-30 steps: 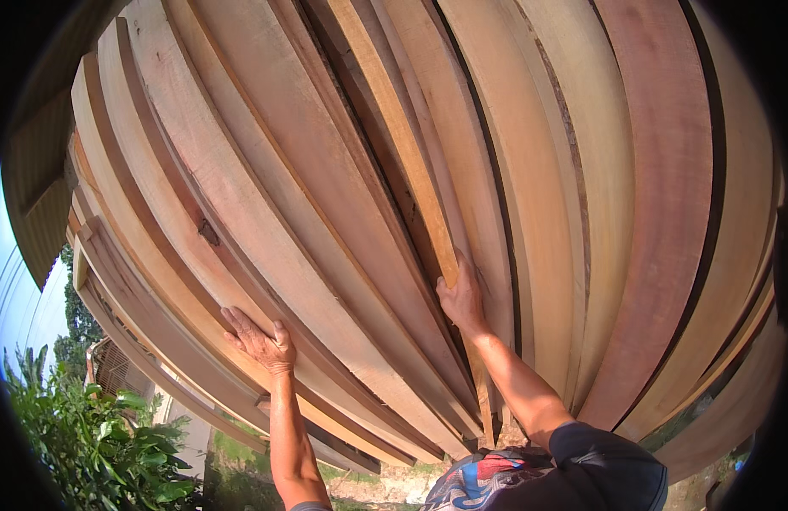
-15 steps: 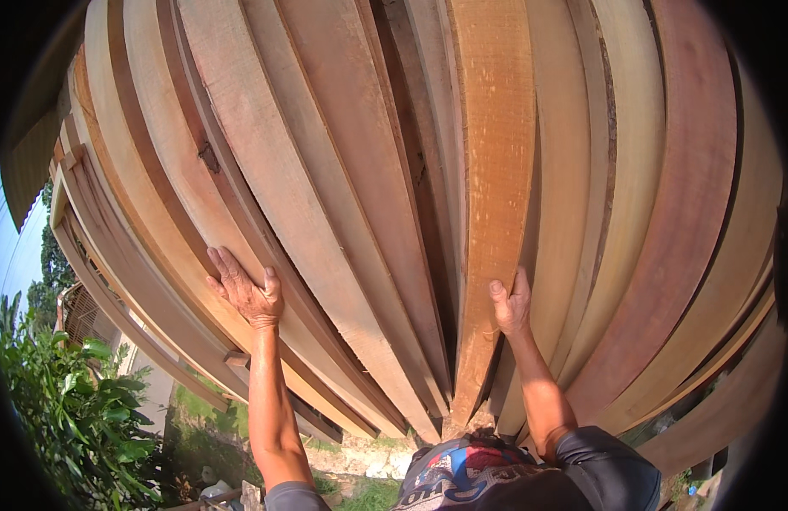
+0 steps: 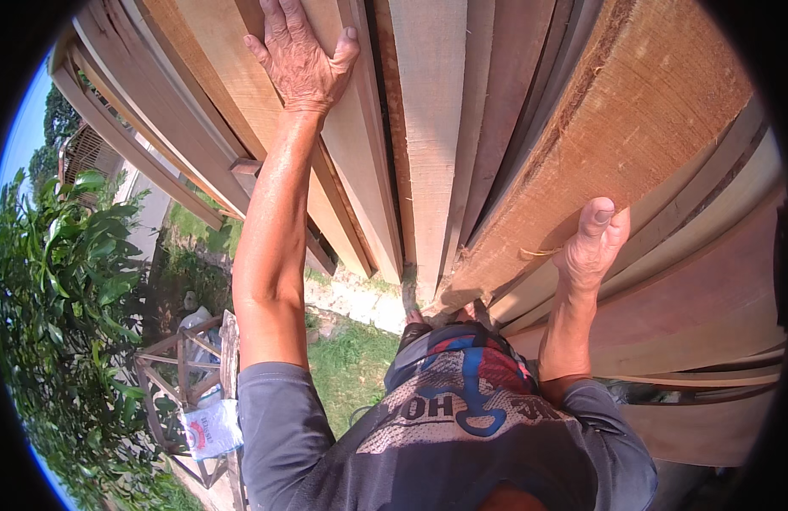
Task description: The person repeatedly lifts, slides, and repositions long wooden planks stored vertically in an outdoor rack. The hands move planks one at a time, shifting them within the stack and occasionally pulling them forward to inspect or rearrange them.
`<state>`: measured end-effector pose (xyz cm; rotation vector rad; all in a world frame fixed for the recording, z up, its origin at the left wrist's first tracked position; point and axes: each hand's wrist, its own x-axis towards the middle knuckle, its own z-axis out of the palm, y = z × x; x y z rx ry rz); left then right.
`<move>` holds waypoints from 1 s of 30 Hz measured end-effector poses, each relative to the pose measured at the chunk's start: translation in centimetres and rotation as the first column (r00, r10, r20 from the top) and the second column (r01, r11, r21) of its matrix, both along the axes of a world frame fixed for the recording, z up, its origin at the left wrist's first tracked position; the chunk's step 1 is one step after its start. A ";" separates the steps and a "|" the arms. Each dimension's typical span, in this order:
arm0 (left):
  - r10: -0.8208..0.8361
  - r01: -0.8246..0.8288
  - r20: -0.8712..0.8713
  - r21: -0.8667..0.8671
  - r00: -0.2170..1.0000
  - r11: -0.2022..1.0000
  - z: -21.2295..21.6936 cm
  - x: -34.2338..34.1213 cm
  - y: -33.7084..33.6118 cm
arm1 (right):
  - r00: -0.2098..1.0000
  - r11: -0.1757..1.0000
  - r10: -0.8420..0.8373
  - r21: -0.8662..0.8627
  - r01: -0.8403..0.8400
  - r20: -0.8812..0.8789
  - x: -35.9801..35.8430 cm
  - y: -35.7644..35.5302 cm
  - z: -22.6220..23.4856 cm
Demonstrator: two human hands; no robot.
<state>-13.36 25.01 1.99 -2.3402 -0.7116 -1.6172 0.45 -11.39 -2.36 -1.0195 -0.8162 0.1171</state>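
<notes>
Long wooden planks stand on end, leaning side by side in a row before me. With its fingers spread, my left hand (image 3: pixel 304 64) lies flat against a pale plank (image 3: pixel 347 128) at the upper left. My right hand (image 3: pixel 592 243) grips the edge of a wide orange-brown plank (image 3: pixel 624 128). The thumb shows at the edge, while the fingers are hidden behind the board. This plank slants toward the upper right, across the boards behind it, and its lower end is near my feet.
Reddish and pale planks (image 3: pixel 684 298) lean at the right. On the left are a leafy bush (image 3: pixel 62 307) and a wooden frame (image 3: pixel 183 366) with a white sack (image 3: pixel 213 428) on it. Grass (image 3: pixel 347 370) and a pale concrete strip (image 3: pixel 351 298) lie below the boards.
The orange-brown plank has tipped to the right, and my right hand has moved right with it. My view has shifted downward. My left hand still rests against the boards.
</notes>
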 end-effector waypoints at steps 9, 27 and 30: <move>-0.330 0.375 0.179 -0.409 0.927 0.832 5.9 -6.4 -6.9 | 0.975 0.975 0.221 -0.007 -0.221 0.023 -9.6 11.7 -0.4; -0.016 0.070 0.125 -0.443 0.992 0.894 -2.4 -1.8 -6.7 | 0.858 0.871 -0.335 -0.219 0.439 0.389 -2.6 17.3 -5.8; 0.025 0.036 0.126 -0.460 0.992 0.887 -2.3 -1.6 -6.8 | 0.952 0.925 -0.220 -0.264 0.273 0.214 -1.2 18.4 -6.2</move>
